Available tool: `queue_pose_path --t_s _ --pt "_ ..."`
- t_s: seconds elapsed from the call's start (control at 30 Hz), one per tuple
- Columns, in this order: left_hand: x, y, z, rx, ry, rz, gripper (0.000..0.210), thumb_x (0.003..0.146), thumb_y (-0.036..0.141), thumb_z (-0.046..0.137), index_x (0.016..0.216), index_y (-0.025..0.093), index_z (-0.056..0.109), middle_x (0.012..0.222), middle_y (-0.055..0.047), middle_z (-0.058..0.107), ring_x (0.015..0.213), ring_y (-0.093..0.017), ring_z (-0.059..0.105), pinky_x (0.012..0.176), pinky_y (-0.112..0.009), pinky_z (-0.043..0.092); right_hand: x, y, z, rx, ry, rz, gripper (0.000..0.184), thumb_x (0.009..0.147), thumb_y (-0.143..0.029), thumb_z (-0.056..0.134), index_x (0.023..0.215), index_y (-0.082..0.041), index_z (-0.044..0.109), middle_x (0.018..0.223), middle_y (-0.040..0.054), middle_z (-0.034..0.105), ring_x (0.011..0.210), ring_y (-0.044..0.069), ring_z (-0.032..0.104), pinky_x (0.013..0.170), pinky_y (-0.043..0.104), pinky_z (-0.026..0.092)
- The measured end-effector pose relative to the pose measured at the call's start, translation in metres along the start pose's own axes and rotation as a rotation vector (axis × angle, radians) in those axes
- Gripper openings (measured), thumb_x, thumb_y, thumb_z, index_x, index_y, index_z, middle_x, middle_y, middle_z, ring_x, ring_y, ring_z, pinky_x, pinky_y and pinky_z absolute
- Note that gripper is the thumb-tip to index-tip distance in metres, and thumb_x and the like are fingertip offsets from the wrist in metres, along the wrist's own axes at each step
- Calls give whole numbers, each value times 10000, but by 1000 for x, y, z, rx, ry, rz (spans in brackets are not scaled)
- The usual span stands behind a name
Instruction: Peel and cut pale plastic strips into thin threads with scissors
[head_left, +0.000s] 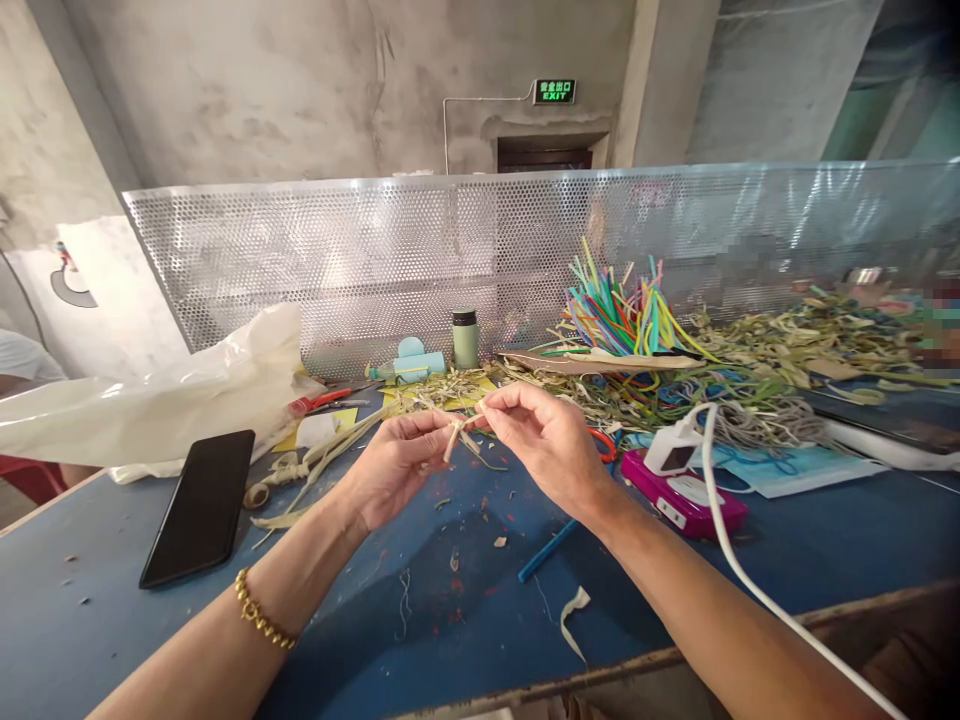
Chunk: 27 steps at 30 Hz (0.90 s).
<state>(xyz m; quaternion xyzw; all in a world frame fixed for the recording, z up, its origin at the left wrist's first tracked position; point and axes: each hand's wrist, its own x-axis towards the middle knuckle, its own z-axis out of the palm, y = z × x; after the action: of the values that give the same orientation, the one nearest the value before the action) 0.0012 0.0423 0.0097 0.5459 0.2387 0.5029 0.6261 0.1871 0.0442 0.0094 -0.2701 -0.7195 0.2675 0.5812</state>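
Observation:
Above the middle of the blue table, a pale dried plant strip point(455, 428) is held between both hands, with a small knot or fold in it and a short end hanging down. My left hand point(401, 462) is closed, pinching the strip at the folded part between thumb and forefinger. My right hand point(544, 445) grips the strip's other end in a thumb-and-finger pinch. The fingers cover part of the strip, so its full shape is hidden. Directly behind the hands lies a heap of dried strips point(442, 392).
A black phone point(199, 510) lies left, beside white plastic sheeting point(187, 390) and red-handled scissors point(322, 400). Behind stand a green flask point(465, 340) and colourful pipe cleaners point(626, 310). A magenta power strip point(686, 495) with a white cable point(724, 545) sits right. Perforated metal point(337, 260) borders the back.

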Motion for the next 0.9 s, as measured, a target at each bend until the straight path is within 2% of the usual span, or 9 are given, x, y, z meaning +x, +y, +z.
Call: queue_pose_path --t_s 0.1,0.2,0.3,0.37,0.43,0.53,0.63,0.77,0.9 --pt "1 -2 -4 21 12 4 171 737 264 764 773 100 733 593 11 462 535 -65 313 514 -232 229 1 0 -2 2 25 0 162 856 -336 661 894 -180 638 897 61 711 831 176 691 783 332 557" --pt "0 -3 -6 129 -41 -28 192 755 296 742 771 105 743 598 -2 472 543 -81 326 520 -246 229 3 -3 -8 9 76 60 190 827 -351 693 888 -173 675 904 75 728 855 183 686 818 348 547" --pt "-2 -4 -5 204 -147 -78 196 762 304 735 817 117 755 667 -26 531 574 -92 374 544 -248 264 3 -7 -13 116 -63 226 197 828 -354 688 876 -164 700 912 78 743 838 174 688 799 339 544" --pt "-4 -5 -3 194 -183 -99 194 766 308 733 817 122 751 696 -31 545 587 -93 392 555 -246 283 2 -9 -13 142 -169 280 194 834 -340 677 877 -153 709 910 76 744 808 165 684 767 327 543" --pt "-5 -7 -2 159 -161 -109 192 763 313 739 807 125 741 684 -27 538 577 -91 390 548 -243 282 1 -10 -11 95 -181 231 183 829 -324 680 871 -148 709 866 63 734 774 157 672 740 313 539" --pt "-5 -8 -2 106 -121 -106 194 772 313 735 847 134 734 621 -8 501 548 -89 368 527 -236 263 1 -10 -6 38 -116 108 151 831 -305 676 834 -155 686 783 32 704 732 141 654 718 292 536" --pt "-5 -8 -1 98 -159 -96 220 784 308 729 924 138 729 613 9 470 536 -80 347 517 -234 244 1 -8 -3 33 -72 66 125 840 -284 656 807 -164 661 750 15 681 705 130 644 698 276 538" --pt "-5 -7 1 174 -179 -73 255 776 344 742 931 143 713 617 24 466 513 -66 319 503 -243 211 2 -5 -4 -26 -58 38 110 848 -258 629 791 -166 646 735 13 667 677 128 632 666 268 532" --pt "-5 -8 3 315 -167 -15 292 827 419 682 937 148 695 576 26 482 517 -78 326 494 -247 199 1 -4 -4 -113 -43 -14 91 854 -232 609 815 -160 648 761 22 669 690 130 624 661 265 515"
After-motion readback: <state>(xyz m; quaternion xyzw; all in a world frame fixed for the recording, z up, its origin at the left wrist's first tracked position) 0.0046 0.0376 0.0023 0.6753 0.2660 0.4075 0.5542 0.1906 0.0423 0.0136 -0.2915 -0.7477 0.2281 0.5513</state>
